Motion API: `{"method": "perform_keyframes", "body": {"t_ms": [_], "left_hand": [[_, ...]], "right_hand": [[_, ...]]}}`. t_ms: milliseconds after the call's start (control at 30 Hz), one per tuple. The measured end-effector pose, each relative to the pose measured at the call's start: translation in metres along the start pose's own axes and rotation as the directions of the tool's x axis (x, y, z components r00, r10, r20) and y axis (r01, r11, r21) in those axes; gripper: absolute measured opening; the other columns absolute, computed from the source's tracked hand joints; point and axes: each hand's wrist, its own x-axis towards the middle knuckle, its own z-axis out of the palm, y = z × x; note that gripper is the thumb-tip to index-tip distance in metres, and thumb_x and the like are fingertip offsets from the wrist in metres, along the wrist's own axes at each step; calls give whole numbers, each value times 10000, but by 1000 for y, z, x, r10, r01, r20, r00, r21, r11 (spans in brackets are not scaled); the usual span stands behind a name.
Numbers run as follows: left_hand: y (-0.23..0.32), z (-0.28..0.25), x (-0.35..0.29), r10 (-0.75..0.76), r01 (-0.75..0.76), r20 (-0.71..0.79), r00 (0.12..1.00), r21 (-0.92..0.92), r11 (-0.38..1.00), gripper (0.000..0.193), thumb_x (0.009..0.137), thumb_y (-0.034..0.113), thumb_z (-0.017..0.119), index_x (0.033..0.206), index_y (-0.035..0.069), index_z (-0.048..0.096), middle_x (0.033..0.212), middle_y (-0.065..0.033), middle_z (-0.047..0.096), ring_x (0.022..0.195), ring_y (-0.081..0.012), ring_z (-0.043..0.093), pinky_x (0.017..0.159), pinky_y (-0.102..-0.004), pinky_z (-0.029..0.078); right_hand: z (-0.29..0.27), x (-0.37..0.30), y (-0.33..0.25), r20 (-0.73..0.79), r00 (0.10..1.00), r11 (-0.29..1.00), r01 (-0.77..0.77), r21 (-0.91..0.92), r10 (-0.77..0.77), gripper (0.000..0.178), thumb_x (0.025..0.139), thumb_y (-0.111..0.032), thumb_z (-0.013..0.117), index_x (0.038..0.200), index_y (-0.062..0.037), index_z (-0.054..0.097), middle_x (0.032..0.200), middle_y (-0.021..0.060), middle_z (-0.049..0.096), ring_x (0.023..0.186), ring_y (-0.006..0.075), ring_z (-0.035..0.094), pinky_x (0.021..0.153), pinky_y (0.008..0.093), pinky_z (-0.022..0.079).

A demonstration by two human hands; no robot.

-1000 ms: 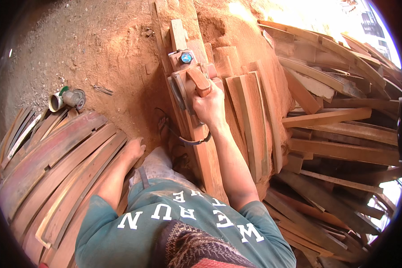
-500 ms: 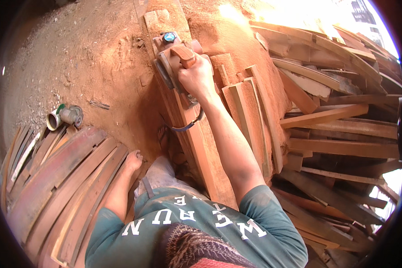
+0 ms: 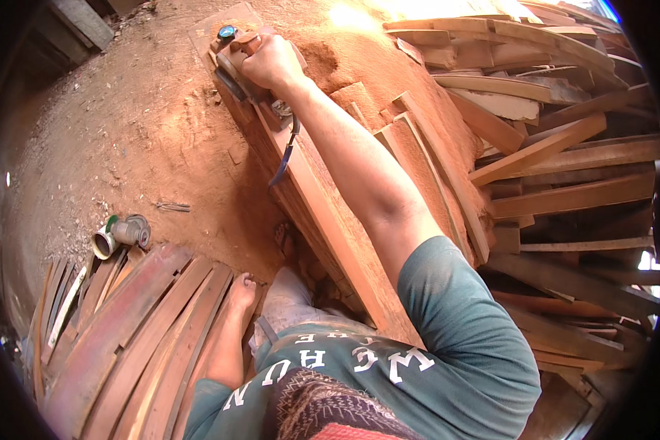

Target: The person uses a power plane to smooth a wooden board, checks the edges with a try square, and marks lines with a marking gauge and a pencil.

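At the far end of the reddish plank (image 3: 330,213), right hand (image 3: 271,62) clenched around the electric planer (image 3: 235,55); left hand (image 3: 242,290) braced flat on stacked boards (image 3: 132,330); even downward pressure likely keeps the cut level.

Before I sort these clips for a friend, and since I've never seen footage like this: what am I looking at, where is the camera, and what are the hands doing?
The picture comes from a wide fisheye camera worn on a person's head, looking down, so straight edges bend near the rim. There is no machine arm here, only a person's two bare hands.

The right hand, arm stretched forward, grips a powered hand planer resting on the far end of a long wooden plank. A dark cord hangs from the tool.

The left hand rests on a stack of curved wooden slats at the person's left.

The ground is reddish sawdust. A small metal fitting with a green part lies on it. A big pile of cut boards fills the right side.
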Motion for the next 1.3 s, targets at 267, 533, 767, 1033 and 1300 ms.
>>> {"method": "perform_keyframes", "body": {"t_ms": [267,533,767,1033,1300], "left_hand": [[86,26,-27,98,-197,-278,956,-352,915,603,1014,223,715,1552,13,544,1338,-204,690,1098,-265,719,988,-403,582],[232,142,-127,364,-455,-336,869,-251,854,1228,868,488,858,1684,-100,154,1736,-321,255,1640,-442,197,1349,-499,204],[219,212,-95,317,-656,-657,684,-365,660,1111,780,87,743,1685,-101,127,1670,-362,369,1561,-453,383,1303,-419,315],[173,265,-210,333,-255,-465,820,223,941,1155,920,371,808,1737,15,72,1826,-223,56,1682,-441,27,1288,-709,163],[20,295,-202,89,-173,-267,960,-311,934,835,1029,706,591,1353,-57,692,1294,-293,733,1292,-395,672,1108,-453,500]], "right_hand": [[-54,-214,60,45,999,999,7,-43,-5,368,845,-47,630,1205,-33,708,944,302,764,939,479,757,866,556,606],[-200,-526,165,-84,922,921,-365,139,378,282,864,-28,706,1142,15,718,907,77,739,843,178,696,794,356,567],[-269,-711,234,-209,797,821,-523,229,567,313,853,-25,741,1158,36,712,1008,103,728,931,187,677,881,357,538],[-284,-817,288,-152,763,751,-543,376,628,338,853,-28,754,1181,46,716,1018,77,752,905,175,697,850,354,557],[-265,-850,300,-94,887,870,-414,268,452,355,863,-49,768,1212,7,728,1031,137,795,963,238,754,893,379,572]]}}
